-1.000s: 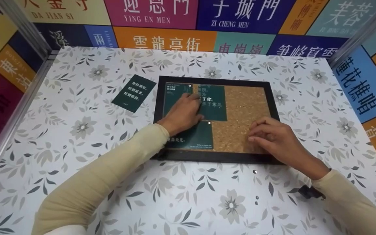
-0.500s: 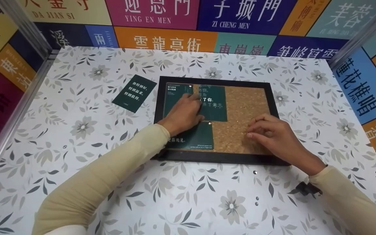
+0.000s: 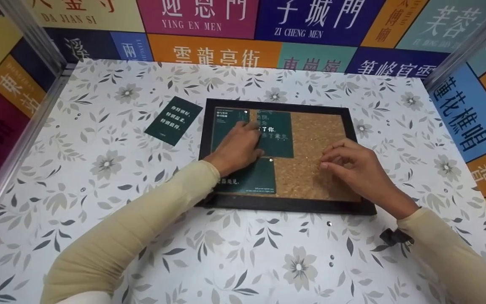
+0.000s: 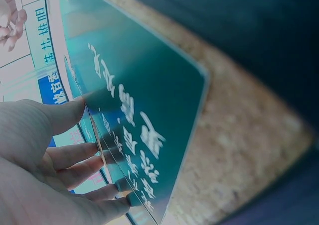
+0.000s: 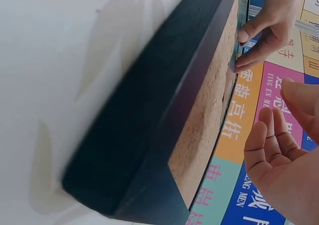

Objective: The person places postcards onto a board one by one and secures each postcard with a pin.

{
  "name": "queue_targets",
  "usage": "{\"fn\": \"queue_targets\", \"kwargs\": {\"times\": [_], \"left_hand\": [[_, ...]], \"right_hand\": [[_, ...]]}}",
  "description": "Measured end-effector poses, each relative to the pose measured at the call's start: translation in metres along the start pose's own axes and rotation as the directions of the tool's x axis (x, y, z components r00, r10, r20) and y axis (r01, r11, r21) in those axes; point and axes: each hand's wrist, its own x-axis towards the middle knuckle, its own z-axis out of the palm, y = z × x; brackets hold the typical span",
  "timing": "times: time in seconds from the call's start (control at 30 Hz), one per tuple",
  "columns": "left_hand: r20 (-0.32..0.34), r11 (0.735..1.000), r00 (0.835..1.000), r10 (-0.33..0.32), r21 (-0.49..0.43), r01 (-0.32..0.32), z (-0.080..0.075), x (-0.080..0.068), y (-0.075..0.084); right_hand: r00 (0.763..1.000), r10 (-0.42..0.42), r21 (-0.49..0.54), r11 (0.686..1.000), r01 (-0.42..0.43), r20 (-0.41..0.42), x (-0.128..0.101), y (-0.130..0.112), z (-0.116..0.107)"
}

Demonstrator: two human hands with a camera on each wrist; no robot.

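Head view: the flower-patterned table stands where it was a second ago, boxed in by the coloured sign walls. On it the black-framed cork board lies flat and has not shifted. Three dark green cards sit on the cork as before: the upper left card, the upper middle card and the lower card. A fourth green card lies loose on the table just left of the frame, untouched.

What differs is the right hand. A second ago it lay low near the frame's bottom rail; now it has drawn up and slightly back over the bare cork, with the sleeve following. Its fingers are curled and bunched toward the thumb. Whether they pinch anything I cannot tell; in the right wrist view the hand looks loosely cupped with nothing visible in it.

The left hand has stayed put, fingers straight and spread, pressing flat on the upper cards. In the left wrist view its fingertips rest along a card's edge.

Small silver pins lie scattered on the table below the frame.
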Motion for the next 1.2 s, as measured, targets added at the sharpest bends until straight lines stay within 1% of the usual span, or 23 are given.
{"fn": "queue_targets", "kwargs": {"times": [0.03, 0.07, 0.13, 0.17, 0.23, 0.27, 0.37, 0.43, 0.47, 0.5, 0.53, 0.67, 0.77, 0.83, 0.87, 0.93, 1.07, 1.13, 1.2], "left_hand": [[-0.011, 1.000, 1.000, 0.009, 0.005, -0.009, 0.007, 0.003, -0.005], [-0.016, 1.000, 1.000, 0.014, 0.008, -0.014, 0.008, 0.004, -0.006], [-0.033, 0.999, 0.999, 0.031, 0.032, -0.030, 0.017, 0.008, -0.013], [-0.042, 0.999, 0.998, 0.036, 0.030, -0.035, 0.020, 0.009, -0.015], [-0.042, 0.999, 0.999, 0.031, 0.016, -0.030, 0.018, 0.008, -0.014], [-0.036, 1.000, 0.999, 0.023, 0.021, -0.022, 0.014, 0.007, -0.011], [-0.021, 1.000, 1.000, 0.009, -0.005, -0.009, 0.002, 0.002, -0.002], [-0.018, 1.000, 1.000, 0.007, -0.004, -0.007, -0.002, 0.000, 0.001], [-0.011, 1.000, 1.000, 0.005, 0.000, -0.005, -0.007, -0.003, 0.005], [-0.014, 1.000, 1.000, 0.009, -0.016, -0.009, -0.007, -0.004, 0.005], [-0.015, 1.000, 1.000, 0.008, -0.017, -0.008, -0.010, -0.006, 0.007], [-0.007, 1.000, 1.000, 0.003, 0.008, -0.003, -0.020, -0.013, 0.017], [0.005, 1.000, 1.000, -0.006, 0.021, 0.006, -0.023, -0.014, 0.021], [0.005, 1.000, 1.000, -0.008, 0.019, 0.008, -0.021, -0.012, 0.019], [0.017, 1.000, 1.000, -0.010, 0.011, 0.010, -0.022, -0.012, 0.020], [0.014, 1.000, 1.000, -0.011, -0.004, 0.011, -0.015, -0.008, 0.014], [-0.025, 1.000, 1.000, 0.003, -0.012, -0.003, 0.008, 0.004, -0.004], [-0.029, 1.000, 1.000, 0.004, -0.011, -0.005, 0.008, 0.004, -0.005], [-0.044, 1.000, 0.999, 0.013, -0.001, -0.013, 0.011, 0.004, -0.007]], "right_hand": [[1.000, 0.000, 0.002, 1.000, 0.000, -0.004, 0.001, 0.000, 0.000], [1.000, 0.002, 0.001, 1.000, -0.002, -0.006, 0.002, 0.000, 0.000], [1.000, 0.004, 0.003, 1.000, -0.004, -0.007, 0.005, -0.001, -0.001], [1.000, 0.006, 0.004, 1.000, -0.006, -0.006, 0.006, 0.000, -0.001], [1.000, 0.013, 0.008, 1.000, -0.013, -0.005, 0.008, 0.000, 0.000], [1.000, 0.017, 0.011, 1.000, -0.017, -0.004, 0.010, 0.000, 0.000], [1.000, 0.025, 0.014, 1.000, -0.025, -0.010, 0.014, 0.000, 0.000], [1.000, 0.025, 0.016, 1.000, -0.024, -0.019, 0.018, 0.000, 0.000], [0.999, 0.026, 0.015, 1.000, -0.025, -0.022, 0.019, 0.000, 0.001], [0.999, 0.026, 0.015, 1.000, -0.025, -0.024, 0.021, 0.000, 0.001], [0.999, 0.026, 0.015, 1.000, -0.026, -0.026, 0.023, 0.000, 0.000], [0.999, 0.035, 0.008, 0.999, -0.035, -0.032, 0.028, 0.001, 0.000], [0.998, 0.043, 0.008, 0.999, -0.043, -0.035, 0.032, 0.002, 0.001], [0.998, 0.048, 0.011, 0.999, -0.047, -0.036, 0.035, 0.003, 0.001], [0.998, 0.049, 0.010, 0.999, -0.049, -0.036, 0.036, 0.004, 0.002], [0.998, 0.052, 0.009, 0.999, -0.052, -0.034, 0.038, 0.006, 0.003], [0.998, 0.058, 0.009, 0.998, -0.057, -0.027, 0.043, 0.010, 0.005], [0.998, 0.064, 0.007, 0.998, -0.064, -0.027, 0.046, 0.012, 0.005], [0.997, 0.074, 0.002, 0.997, -0.074, -0.030, 0.049, 0.015, 0.005]]}}
